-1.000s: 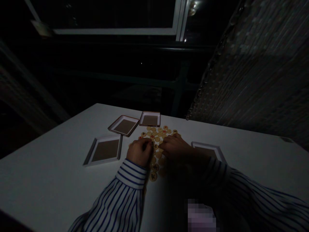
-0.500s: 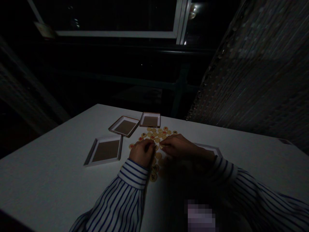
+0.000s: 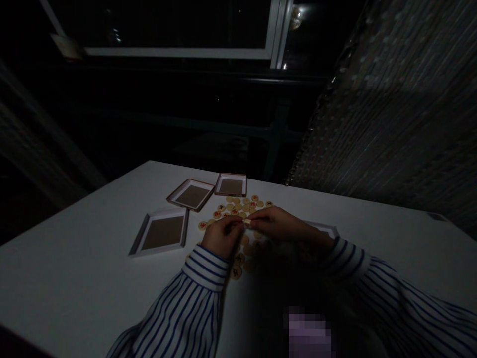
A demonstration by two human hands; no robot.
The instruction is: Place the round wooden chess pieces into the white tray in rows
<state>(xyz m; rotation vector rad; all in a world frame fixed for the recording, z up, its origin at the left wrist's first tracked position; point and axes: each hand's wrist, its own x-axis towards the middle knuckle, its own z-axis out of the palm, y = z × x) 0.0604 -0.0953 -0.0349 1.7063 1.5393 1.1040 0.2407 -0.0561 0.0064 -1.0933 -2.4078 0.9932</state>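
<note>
Both hands meet over a spread of round wooden Chinese chess pieces (image 3: 236,272), some marked in red and some in black. Between my fingertips is one pale xiangqi piece (image 3: 247,222), tilted so that its edge shows. My left hand (image 3: 223,236) pinches it from the left with thumb and forefinger. From the other side my right hand (image 3: 278,222) closes on the same piece. Several pieces lie beyond the hands, and others lie nearer, partly in shadow. The palms and lower fingers are hidden.
Three shallow open box parts stand on the white table (image 3: 93,248): a white one (image 3: 185,233) at left, a brown-rimmed one (image 3: 191,195) behind it, and another (image 3: 231,185) farther back. A further white box part (image 3: 328,228) is half hidden behind my right forearm. A bead curtain (image 3: 372,124) hangs at right.
My right hand has moved slightly left to meet my left hand. A piece is now raised between both hands' fingertips. The boxes have not moved.
</note>
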